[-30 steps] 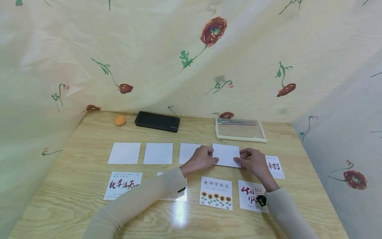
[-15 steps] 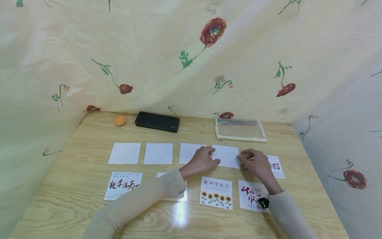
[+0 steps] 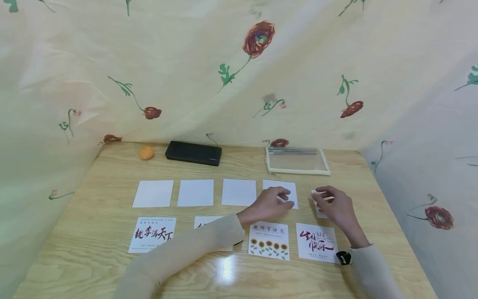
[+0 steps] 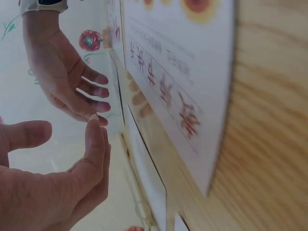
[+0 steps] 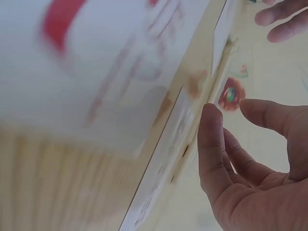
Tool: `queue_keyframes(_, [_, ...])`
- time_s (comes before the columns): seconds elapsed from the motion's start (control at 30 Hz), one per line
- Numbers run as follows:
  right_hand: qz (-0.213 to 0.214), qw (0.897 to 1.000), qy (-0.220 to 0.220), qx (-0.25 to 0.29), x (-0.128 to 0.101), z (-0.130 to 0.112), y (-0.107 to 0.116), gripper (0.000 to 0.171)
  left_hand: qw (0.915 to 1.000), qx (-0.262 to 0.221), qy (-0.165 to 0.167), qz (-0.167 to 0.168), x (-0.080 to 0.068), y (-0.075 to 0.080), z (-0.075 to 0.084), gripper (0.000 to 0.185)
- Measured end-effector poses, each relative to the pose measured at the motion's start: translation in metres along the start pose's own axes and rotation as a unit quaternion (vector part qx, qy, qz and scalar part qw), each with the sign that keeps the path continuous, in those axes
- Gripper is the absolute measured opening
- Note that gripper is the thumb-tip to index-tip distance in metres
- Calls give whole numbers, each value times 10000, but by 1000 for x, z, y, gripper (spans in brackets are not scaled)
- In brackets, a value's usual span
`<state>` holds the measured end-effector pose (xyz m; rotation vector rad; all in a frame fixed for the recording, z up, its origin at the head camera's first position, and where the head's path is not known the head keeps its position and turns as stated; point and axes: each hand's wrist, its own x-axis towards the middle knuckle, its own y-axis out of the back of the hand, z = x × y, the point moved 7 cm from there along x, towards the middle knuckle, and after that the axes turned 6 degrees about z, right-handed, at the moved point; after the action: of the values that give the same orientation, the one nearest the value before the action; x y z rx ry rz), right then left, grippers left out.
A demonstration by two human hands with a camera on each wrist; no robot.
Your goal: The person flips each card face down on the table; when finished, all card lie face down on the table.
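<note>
My left hand (image 3: 268, 204) hovers over the rightmost blank white card (image 3: 273, 185), its thumb and fingers apart with nothing between them. Further right, my right hand (image 3: 337, 207) is above a small printed card (image 3: 320, 213), which it mostly covers. In the right wrist view, thumb and index finger of the right hand (image 5: 255, 187) stand apart around nothing. More blank cards (image 3: 239, 192) lie in the same back row. Nearer to me are a sunflower card (image 3: 269, 241) and a card with large red characters (image 3: 316, 243). My left sleeve partly hides another printed card (image 3: 209, 220).
Along the back of the wooden table (image 3: 74, 265) lie an orange ball-like item (image 3: 146, 153), a black oblong case (image 3: 193, 153) and a clear zip pouch (image 3: 297, 161) with pens inside. Flower-patterned cloth (image 3: 186, 62) hangs behind. At front left is a printed card (image 3: 153, 232).
Both hands have let go of the rightmost blank card, which lies in the back row. They have moved right, the right hand reaching over the printed card. The head view has shifted slightly.
</note>
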<state>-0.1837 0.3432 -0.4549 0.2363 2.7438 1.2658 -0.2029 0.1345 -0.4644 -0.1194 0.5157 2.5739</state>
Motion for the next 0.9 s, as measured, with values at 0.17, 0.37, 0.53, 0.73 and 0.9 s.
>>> queue_keyframes(0.17, [395, 9988, 72, -262, 0, 18, 17, 47, 9993, 354, 19, -148, 7, -20, 9, 49])
queue_keyframes(0.37, [744, 9960, -52, -502, 0, 37, 32, 46, 9983, 453, 131, -349, 12, -45, 15, 50])
queue_keyframes(0.53, [928, 9926, -349, -696, -2, 49, 43, 45, 9986, 454, 158, -202, 18, -58, 21, 53])
queue_keyframes(0.73, [927, 9903, -712, -754, -2, 64, 48, 46, 9981, 452, 413, 58, 26, -65, 22, 55])
queue_keyframes(0.9, [902, 9879, -1005, -766, -4, 74, 51, 51, 9989, 223, 393, 137, 31, -73, 23, 54])
